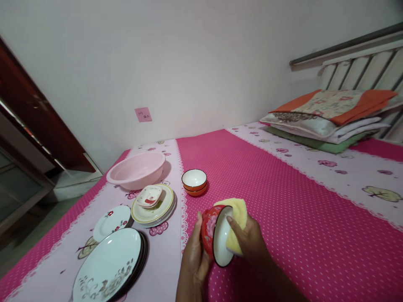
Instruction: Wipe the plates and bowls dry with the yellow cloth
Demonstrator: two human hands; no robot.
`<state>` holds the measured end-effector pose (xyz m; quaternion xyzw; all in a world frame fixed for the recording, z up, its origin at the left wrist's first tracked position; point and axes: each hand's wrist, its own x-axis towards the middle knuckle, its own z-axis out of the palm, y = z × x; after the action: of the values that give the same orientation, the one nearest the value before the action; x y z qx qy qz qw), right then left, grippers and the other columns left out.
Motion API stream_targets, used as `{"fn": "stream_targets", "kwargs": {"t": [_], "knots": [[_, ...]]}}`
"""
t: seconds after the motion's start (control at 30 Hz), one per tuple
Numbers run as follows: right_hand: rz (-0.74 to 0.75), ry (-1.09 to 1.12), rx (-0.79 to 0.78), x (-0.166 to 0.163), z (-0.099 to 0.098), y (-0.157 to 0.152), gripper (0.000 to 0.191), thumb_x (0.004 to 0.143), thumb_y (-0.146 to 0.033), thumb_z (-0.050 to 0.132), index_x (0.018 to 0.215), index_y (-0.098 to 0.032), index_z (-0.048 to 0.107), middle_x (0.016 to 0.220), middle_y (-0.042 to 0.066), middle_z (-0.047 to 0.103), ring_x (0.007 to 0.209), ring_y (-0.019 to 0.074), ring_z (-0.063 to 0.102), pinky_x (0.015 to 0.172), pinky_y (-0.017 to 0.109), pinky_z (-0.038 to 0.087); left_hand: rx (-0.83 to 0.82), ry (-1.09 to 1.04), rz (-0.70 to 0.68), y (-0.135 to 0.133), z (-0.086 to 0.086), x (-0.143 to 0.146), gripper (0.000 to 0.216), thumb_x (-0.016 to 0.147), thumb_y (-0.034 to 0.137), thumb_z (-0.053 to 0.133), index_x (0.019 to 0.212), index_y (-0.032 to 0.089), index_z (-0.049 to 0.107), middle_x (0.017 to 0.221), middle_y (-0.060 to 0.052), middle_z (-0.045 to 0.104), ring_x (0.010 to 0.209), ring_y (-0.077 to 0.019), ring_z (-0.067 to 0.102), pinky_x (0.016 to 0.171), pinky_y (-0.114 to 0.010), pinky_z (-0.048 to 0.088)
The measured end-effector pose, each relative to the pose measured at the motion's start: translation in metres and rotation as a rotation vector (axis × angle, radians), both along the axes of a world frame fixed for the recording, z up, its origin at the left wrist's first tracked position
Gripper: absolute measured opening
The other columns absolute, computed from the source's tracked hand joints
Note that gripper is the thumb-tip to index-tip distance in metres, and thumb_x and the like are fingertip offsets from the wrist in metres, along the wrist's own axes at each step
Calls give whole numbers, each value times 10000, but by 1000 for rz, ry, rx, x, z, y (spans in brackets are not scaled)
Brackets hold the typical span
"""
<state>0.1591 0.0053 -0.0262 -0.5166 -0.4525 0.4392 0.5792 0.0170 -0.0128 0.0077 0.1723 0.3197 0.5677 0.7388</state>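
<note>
A red bowl [208, 229] with a pink flower outside and a white inside is tilted on its side above the bed. My left hand [195, 256] is closed round its outer wall from the left. In my right hand [250, 239] is a yellow cloth [239, 212], pressed at the bowl's right rim, with the thumb reaching over the opening. Part of the cloth lies behind the bowl. Just beyond my hands stands a stack of small orange bowls [194, 180], white inside.
To the left are a pink basin [138, 170], a plate stack [166, 209] topped by a small dish [149, 196], floral plates [110, 222] and large plates [107, 264]. Folded bedding [330, 117] lies far right on the pink sheet [252, 167]. A wall [204, 71] stands behind.
</note>
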Motion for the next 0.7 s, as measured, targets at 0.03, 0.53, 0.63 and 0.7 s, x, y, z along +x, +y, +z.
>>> {"fn": "stream_targets", "kwargs": {"t": [0.03,0.53,0.63,0.7], "knots": [[-10,-15,28,2,0,1,539,836,-623,699,1077,-141,698,872,119,795,746,306,746,626,380,609,9,27,-12,0,0,-1,435,788,479,828,1076,156,783,1116,-122,803,1120,-318,725,1007,-430,575],[-98,-763,627,26,-13,16,337,920,-167,511,1231,-210,633,1096,93,747,1011,246,720,874,374,591,288,947,125,8,-18,-7,608,725,139,699,1330,142,642,1352,-178,688,1254,-322,636,1117,-479,442],[-49,-893,776,21,-2,13,438,899,-180,541,1333,-191,606,1183,127,743,1077,282,706,902,424,574,358,999,236,7,-20,-4,677,685,101,657,1353,210,639,1337,-123,702,1264,-308,623,1109,-465,439],[9,-959,842,16,5,9,424,932,-212,540,1349,-179,608,1229,146,735,1133,297,686,936,452,546,411,995,266,4,-16,0,759,667,117,684,1410,245,601,1318,-107,713,1241,-310,634,1069,-443,467]]}}
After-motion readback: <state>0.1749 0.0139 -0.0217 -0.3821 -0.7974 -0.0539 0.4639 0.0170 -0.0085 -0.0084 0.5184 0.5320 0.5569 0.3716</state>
